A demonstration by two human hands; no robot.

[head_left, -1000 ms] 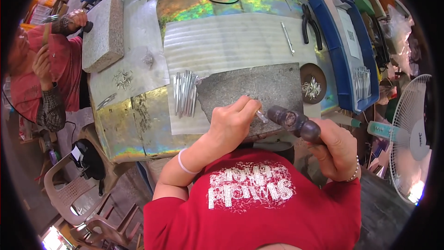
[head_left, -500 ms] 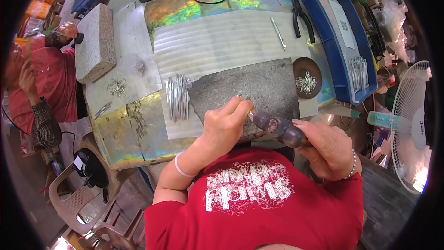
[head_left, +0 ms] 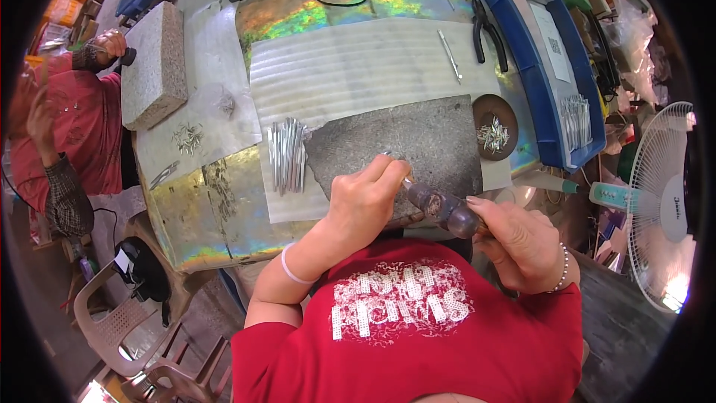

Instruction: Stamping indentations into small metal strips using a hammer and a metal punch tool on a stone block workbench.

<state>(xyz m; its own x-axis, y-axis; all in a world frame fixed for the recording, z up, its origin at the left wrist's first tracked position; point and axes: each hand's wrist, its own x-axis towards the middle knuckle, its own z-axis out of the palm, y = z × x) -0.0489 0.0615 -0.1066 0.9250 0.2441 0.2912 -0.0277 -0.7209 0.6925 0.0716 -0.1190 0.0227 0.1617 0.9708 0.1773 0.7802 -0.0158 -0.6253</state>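
Note:
My left hand [head_left: 367, 192] is closed in a pinch around a slim silvery metal rod [head_left: 406, 180]. One end of the rod shows beside my thumb; most of it is hidden by the fingers. Beneath this hand lies a dark, rough stone slab [head_left: 418, 130]. In my right hand [head_left: 522, 242] is a ball-peen hammer [head_left: 459, 220], its dark rounded head close to the rod's end. Whether they touch, I cannot tell. A bundle of metal rods [head_left: 286, 157] lies left of the slab. To its right, a round brown dish [head_left: 488, 108] holds small metal pieces [head_left: 494, 136].
Black-handled pliers [head_left: 488, 33] and a thin metal tool [head_left: 450, 56] lie beyond the slab. A blue tray [head_left: 548, 127] with more rods stands at the right, near a white fan [head_left: 664, 205]. Across the left corner, a person [head_left: 71, 119] sits by a pale stone block [head_left: 155, 63].
The hammer and my right hand have shifted slightly left. My left hand keeps its pinch in nearly the same place.

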